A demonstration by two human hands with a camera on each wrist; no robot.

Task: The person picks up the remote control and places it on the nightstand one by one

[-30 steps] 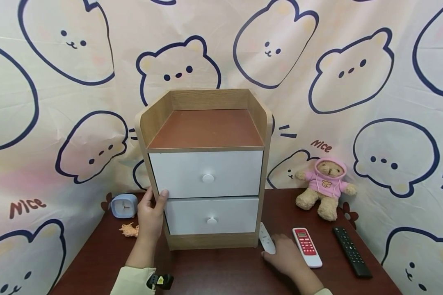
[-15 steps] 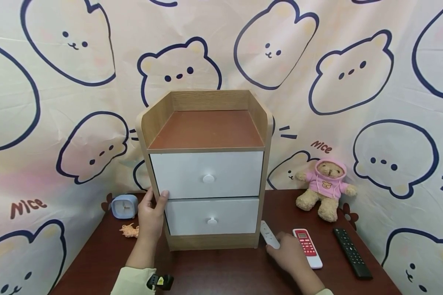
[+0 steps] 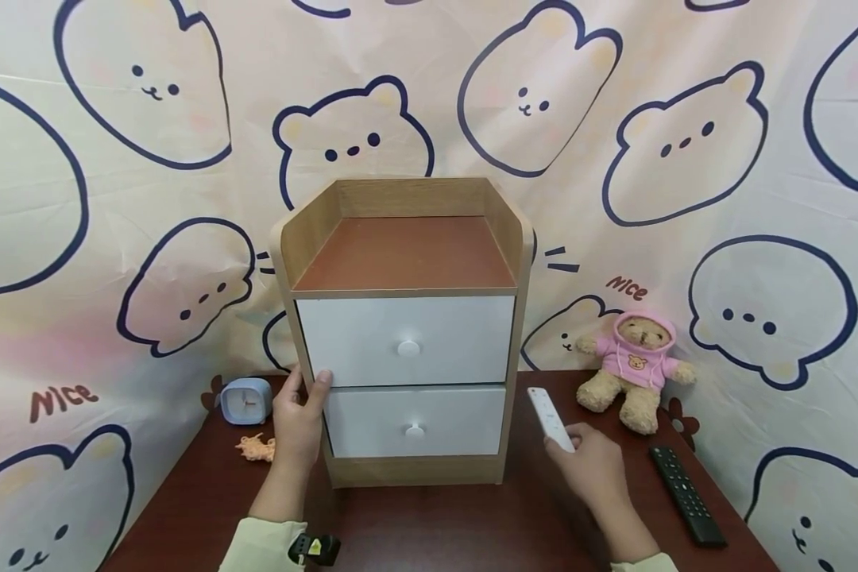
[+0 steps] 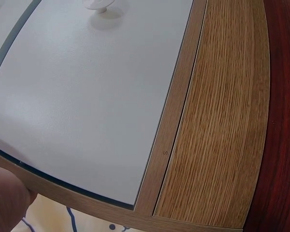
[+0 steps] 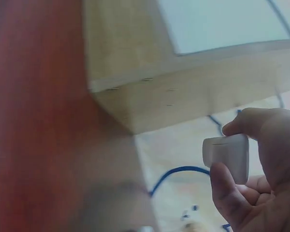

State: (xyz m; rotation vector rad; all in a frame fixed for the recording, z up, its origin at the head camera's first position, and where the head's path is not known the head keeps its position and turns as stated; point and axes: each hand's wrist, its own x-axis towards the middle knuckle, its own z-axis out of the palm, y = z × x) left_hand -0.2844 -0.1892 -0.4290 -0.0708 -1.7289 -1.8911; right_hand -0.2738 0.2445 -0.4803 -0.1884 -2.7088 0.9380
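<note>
A small wooden drawer cabinet with two white drawers stands in the middle of the table. At its left edge my left hand holds the side panel, thumb on the front and fingers along the side; the left wrist view shows part of that hand at the lower left corner. My right hand grips a slim white remote control by its near end, to the right of the cabinet. In the right wrist view this remote appears end-on, pinched between thumb and fingers.
A black remote lies at the right, with a teddy bear in a pink hoodie behind it. To the left are a blue alarm clock and a small orange tangled item. A patterned cloth hangs behind the table.
My right hand has picked up the white remote from beside the cabinet and moved it up and right. The red-and-white remote is now hidden behind that hand. The left hand keeps its place.
</note>
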